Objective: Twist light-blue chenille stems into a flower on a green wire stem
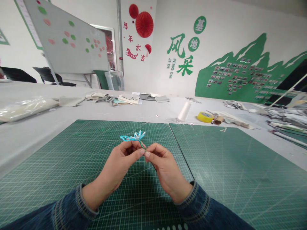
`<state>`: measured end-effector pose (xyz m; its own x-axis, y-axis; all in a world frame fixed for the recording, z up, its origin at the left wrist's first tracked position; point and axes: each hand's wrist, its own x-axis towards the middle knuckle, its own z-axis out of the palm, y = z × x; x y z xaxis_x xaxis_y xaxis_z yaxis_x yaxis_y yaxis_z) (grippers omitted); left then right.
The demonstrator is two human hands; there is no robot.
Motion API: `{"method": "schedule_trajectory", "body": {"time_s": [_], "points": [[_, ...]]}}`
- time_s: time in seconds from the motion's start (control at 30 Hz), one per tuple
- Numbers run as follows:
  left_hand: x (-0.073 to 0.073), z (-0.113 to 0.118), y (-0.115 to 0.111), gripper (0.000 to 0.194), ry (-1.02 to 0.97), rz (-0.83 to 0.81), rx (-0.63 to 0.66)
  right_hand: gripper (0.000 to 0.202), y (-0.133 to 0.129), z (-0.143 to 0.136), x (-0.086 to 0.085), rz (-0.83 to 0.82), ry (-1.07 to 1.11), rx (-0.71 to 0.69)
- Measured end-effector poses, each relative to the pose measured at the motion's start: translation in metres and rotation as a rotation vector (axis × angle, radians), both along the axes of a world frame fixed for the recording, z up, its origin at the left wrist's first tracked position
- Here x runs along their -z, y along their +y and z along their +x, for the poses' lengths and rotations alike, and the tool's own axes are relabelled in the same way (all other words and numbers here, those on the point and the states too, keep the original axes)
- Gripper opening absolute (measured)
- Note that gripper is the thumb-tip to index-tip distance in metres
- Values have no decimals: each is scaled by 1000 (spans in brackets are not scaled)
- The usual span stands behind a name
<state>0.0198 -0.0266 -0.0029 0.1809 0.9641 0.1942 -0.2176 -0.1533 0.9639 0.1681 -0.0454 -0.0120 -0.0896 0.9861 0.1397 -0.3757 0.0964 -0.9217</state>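
Above the green cutting mat I hold up a small beaded flower with blue loops and white beads. Its thin green stem runs down between my fingers. My left hand is closed, thumb and fingers pinching the stem just under the blossom. Close against it, my right hand pinches the lower stem, the two thumb tips nearly touching. A dark length of stem shows below the right fingers. The parts inside the pinches are hidden.
A second cutting mat adjoins on the right. Behind the mats stand a white thread cone and a yellow tape roll. Fabric scraps lie farther back, a plastic-wrapped bundle at left. Green thread bits rest on the mat.
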Motion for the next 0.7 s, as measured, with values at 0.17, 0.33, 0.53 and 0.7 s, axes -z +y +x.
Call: {"method": "schedule_trajectory", "body": {"time_s": [0.17,0.33,0.53,0.7], "points": [[-1,-1,0,7,-27,-25,-3,13,0,-1,-2,14,-24,17],[1,-3,1,9,-48,-42,29,13,-2,0,-3,-136,158,-180],[-3,-3,-2,8,-58,-28,98,15,-2,3,-5,-196,221,-316],[-4,-6,-1,11,-23,12,88,17,-2,4,-6,-162,206,-362]]}}
